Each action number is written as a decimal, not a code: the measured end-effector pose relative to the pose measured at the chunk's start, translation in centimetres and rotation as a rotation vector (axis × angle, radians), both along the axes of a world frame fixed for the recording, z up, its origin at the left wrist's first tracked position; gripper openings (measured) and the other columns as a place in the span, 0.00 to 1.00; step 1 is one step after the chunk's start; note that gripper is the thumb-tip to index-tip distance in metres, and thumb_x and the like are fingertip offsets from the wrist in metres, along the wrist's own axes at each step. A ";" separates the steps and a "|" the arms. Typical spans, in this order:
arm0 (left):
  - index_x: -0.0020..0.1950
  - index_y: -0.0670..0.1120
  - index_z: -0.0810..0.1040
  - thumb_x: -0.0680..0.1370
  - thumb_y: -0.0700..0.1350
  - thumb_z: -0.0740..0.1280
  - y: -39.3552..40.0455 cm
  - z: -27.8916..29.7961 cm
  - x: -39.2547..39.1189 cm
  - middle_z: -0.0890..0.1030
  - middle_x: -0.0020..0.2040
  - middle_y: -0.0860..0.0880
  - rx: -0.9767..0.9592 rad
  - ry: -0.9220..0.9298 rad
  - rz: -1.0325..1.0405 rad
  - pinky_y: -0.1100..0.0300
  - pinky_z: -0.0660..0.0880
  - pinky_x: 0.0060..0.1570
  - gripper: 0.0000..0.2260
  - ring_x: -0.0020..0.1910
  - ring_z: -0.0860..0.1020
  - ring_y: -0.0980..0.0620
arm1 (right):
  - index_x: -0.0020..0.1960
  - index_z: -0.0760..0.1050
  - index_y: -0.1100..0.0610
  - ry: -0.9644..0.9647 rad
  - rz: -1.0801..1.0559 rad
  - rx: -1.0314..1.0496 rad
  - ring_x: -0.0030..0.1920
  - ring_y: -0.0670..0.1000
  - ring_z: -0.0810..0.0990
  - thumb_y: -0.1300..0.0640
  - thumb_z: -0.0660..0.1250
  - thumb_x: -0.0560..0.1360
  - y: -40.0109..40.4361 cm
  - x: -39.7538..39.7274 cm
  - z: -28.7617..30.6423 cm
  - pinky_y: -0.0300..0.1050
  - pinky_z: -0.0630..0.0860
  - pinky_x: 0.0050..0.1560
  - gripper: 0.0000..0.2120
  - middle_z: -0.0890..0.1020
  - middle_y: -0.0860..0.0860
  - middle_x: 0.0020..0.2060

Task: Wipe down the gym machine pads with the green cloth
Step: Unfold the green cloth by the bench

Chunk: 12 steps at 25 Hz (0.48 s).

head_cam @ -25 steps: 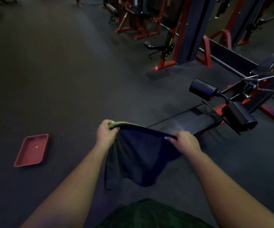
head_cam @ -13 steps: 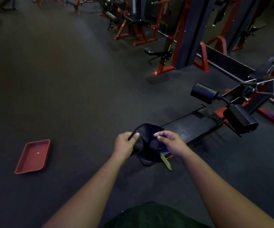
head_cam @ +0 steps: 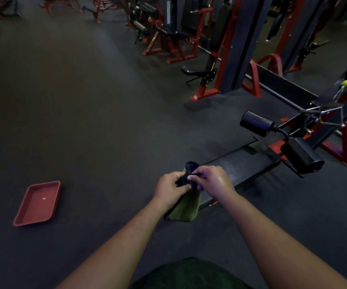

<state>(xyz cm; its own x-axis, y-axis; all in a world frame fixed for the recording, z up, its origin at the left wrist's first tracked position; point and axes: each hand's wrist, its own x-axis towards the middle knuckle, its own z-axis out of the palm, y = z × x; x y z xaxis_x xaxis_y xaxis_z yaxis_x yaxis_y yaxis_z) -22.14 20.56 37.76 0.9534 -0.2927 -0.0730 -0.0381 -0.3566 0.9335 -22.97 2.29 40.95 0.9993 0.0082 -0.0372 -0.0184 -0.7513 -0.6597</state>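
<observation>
A dim gym floor [head_cam: 85, 122] spreads wide, with red-framed machines [head_cam: 226, 59] along the far side. Nearest is a low machine whose flat black pad [head_cam: 241, 163] runs away to the right, ending in two black roller pads [head_cam: 255, 125] [head_cam: 301, 156]. A red tray [head_cam: 37, 203] lies on the floor well off to the left.

Just before the near end of the flat pad, the left hand [head_cam: 168, 189] and right hand [head_cam: 210, 179] meet, both with fingers curled in a closed grip on the green cloth [head_cam: 186, 209], which is bunched dark between them while a green fold hangs below. It does not yet touch any pad.

The step in hand looks like gathering the cloth into a wiping wad. Done well, it would be folded flat with a broad clean face outward, loose ends tucked into the palm, then drawn along the flat pad in overlapping strokes before the rollers.

The low light hides whether the pads are dirty or damp. The bunched part of the cloth reads nearly black, and the fingertips are buried in it.
</observation>
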 end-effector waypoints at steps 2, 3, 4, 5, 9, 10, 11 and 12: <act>0.51 0.55 0.86 0.72 0.44 0.76 0.5 0.6 0.6 0.86 0.43 0.59 0.032 -0.036 0.010 0.52 0.81 0.51 0.10 0.45 0.83 0.61 | 0.45 0.82 0.47 -0.024 0.031 -0.168 0.36 0.47 0.80 0.35 0.70 0.73 -0.9 0.3 0.0 0.46 0.73 0.35 0.16 0.80 0.45 0.30; 0.49 0.57 0.85 0.74 0.43 0.76 0.8 1.1 0.9 0.85 0.41 0.59 0.046 -0.051 -0.001 0.54 0.81 0.49 0.09 0.43 0.82 0.63 | 0.47 0.80 0.47 -0.012 0.074 -0.245 0.40 0.49 0.80 0.33 0.68 0.73 -1.4 0.4 -0.1 0.46 0.70 0.35 0.18 0.80 0.45 0.33; 0.47 0.59 0.84 0.75 0.44 0.75 1.2 1.6 1.1 0.85 0.41 0.59 0.056 -0.081 0.004 0.55 0.80 0.48 0.08 0.42 0.82 0.62 | 0.50 0.79 0.47 0.017 0.133 -0.334 0.45 0.51 0.80 0.31 0.65 0.74 -1.9 0.5 -0.2 0.46 0.70 0.38 0.20 0.80 0.45 0.38; 0.46 0.59 0.83 0.76 0.46 0.74 1.8 1.9 1.5 0.85 0.41 0.57 0.047 -0.108 0.027 0.56 0.80 0.47 0.07 0.42 0.82 0.60 | 0.53 0.78 0.47 0.040 0.188 -0.442 0.50 0.53 0.79 0.31 0.63 0.75 -2.4 0.5 -0.5 0.47 0.71 0.42 0.21 0.81 0.47 0.43; 0.52 0.52 0.84 0.79 0.47 0.72 4.6 3.0 3.7 0.85 0.49 0.52 0.070 -0.147 0.146 0.58 0.78 0.50 0.03 0.48 0.82 0.55 | 0.63 0.73 0.47 -0.051 0.086 -0.651 0.62 0.56 0.75 0.42 0.62 0.80 -4.7 1.3 -0.7 0.52 0.75 0.54 0.15 0.76 0.50 0.56; 0.56 0.50 0.84 0.80 0.47 0.71 5.1 3.1 4.2 0.85 0.51 0.51 0.197 -0.192 0.129 0.57 0.78 0.52 0.06 0.50 0.82 0.54 | 0.60 0.75 0.48 -0.128 0.053 -0.603 0.60 0.55 0.75 0.44 0.64 0.80 -4.9 1.6 -0.6 0.52 0.76 0.52 0.12 0.77 0.49 0.55; 0.58 0.48 0.83 0.80 0.48 0.71 5.5 3.3 4.7 0.85 0.52 0.51 0.302 -0.232 0.118 0.55 0.78 0.53 0.09 0.52 0.82 0.53 | 0.56 0.76 0.49 -0.186 0.035 -0.514 0.57 0.54 0.77 0.45 0.66 0.79 -4.8 1.7 -0.5 0.51 0.77 0.49 0.10 0.78 0.48 0.53; 0.59 0.47 0.82 0.80 0.48 0.70 5.7 3.5 5.1 0.85 0.53 0.50 0.327 -0.240 0.128 0.54 0.79 0.54 0.09 0.53 0.82 0.52 | 0.52 0.77 0.50 -0.211 0.016 -0.376 0.54 0.53 0.78 0.47 0.69 0.78 -4.6 1.9 -0.5 0.50 0.77 0.47 0.07 0.80 0.47 0.50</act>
<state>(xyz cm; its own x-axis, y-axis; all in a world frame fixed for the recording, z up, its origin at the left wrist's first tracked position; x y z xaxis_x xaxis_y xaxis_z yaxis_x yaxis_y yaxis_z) -17.08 26.27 41.31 0.9818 -0.1690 0.0866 -0.1769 -0.6485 0.7403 -21.11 -2.26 40.46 0.9852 0.0487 0.1644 0.1011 -0.9392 -0.3280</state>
